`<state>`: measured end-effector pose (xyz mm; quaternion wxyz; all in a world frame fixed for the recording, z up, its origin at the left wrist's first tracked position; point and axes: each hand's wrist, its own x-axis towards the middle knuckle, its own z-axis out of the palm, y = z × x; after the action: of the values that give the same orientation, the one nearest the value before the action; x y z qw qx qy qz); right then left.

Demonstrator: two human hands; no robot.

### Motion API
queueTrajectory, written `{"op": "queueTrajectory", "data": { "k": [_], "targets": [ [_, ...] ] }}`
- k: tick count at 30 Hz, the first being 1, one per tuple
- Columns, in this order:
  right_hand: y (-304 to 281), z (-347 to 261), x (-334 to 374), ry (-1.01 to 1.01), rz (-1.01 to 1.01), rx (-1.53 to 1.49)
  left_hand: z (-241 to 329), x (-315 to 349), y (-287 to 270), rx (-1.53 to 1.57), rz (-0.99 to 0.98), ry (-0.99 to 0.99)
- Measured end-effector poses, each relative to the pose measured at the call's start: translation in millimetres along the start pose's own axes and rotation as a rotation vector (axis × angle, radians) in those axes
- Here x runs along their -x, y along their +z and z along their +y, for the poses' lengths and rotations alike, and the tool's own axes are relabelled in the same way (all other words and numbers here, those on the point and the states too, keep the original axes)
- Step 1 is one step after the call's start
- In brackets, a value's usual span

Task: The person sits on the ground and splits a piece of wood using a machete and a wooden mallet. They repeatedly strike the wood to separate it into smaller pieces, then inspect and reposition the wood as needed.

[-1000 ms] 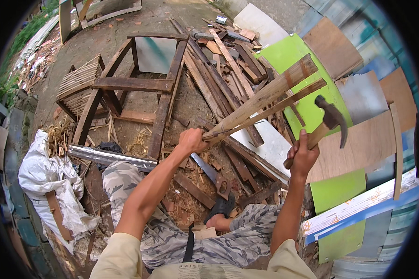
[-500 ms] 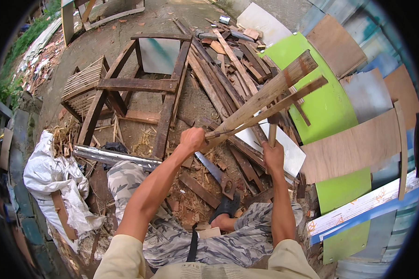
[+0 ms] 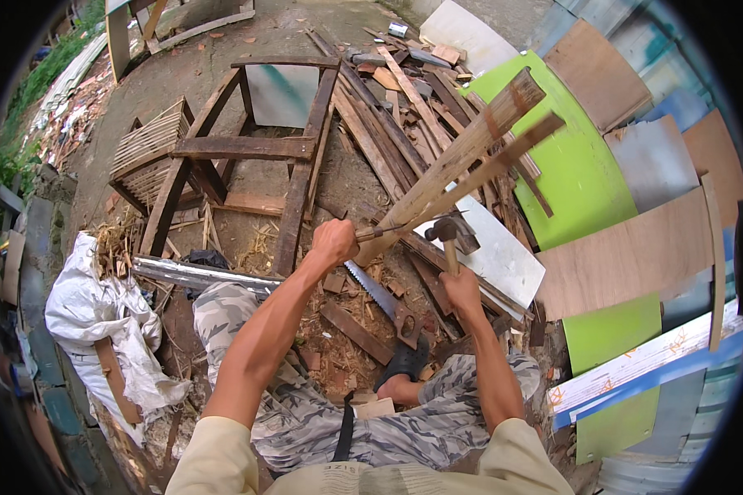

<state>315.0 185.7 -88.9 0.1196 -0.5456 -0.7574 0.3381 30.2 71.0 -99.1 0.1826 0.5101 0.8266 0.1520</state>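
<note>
Well, at the far left of your grip, a crumpled white sack (image 3: 99, 305) bulges beside your knee. Between it and your left hand (image 3: 336, 240), the dark wooden frame (image 3: 243, 149) is the edge to mind: its right-hand leg comes down near your knuckles, and its white-painted bar (image 3: 206, 276) runs to just beside your left forearm. Below that hand, the saw (image 3: 384, 299) slants toward your foot, blade tip near your wrist.

Your left fist is closed at the near end of the wooden pair (image 3: 396, 223), though you can't tell which piece the fingers wrap. From there, the thick pole (image 3: 454, 165) and the thin strip (image 3: 508, 157) rise away to the upper right, spreading apart at their far ends.

Right of the fist, with a gap between, your right hand (image 3: 461, 291) is wrapped around the handle of the hammer (image 3: 451, 254). Its head sits above your knuckles, near the lower part of the pair; contact can't be told. Just right of the hammer lies a white sheet (image 3: 499, 256), then a green panel (image 3: 582, 157) up and right, and a plywood board (image 3: 636, 256) well to the right.
</note>
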Motion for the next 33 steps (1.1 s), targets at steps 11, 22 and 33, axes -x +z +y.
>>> {"op": "queueTrajectory", "data": {
  "k": [11, 22, 33],
  "targets": [
    [-76.8, -120.9, 3.0, -0.254, 0.496, -1.016, -7.7, 17.4, 5.5, 0.011, 0.007, -0.041],
    [-98.6, -121.1, 3.5, -0.106, 0.348, -0.494, -9.8, 13.2, 7.9, -0.033, 0.022, -0.017],
    [29.7, 9.9, -27.0, -0.341, 0.003, 0.132, 11.3, 14.9, 5.3, -0.021, -0.005, 0.097]
  ]
}}
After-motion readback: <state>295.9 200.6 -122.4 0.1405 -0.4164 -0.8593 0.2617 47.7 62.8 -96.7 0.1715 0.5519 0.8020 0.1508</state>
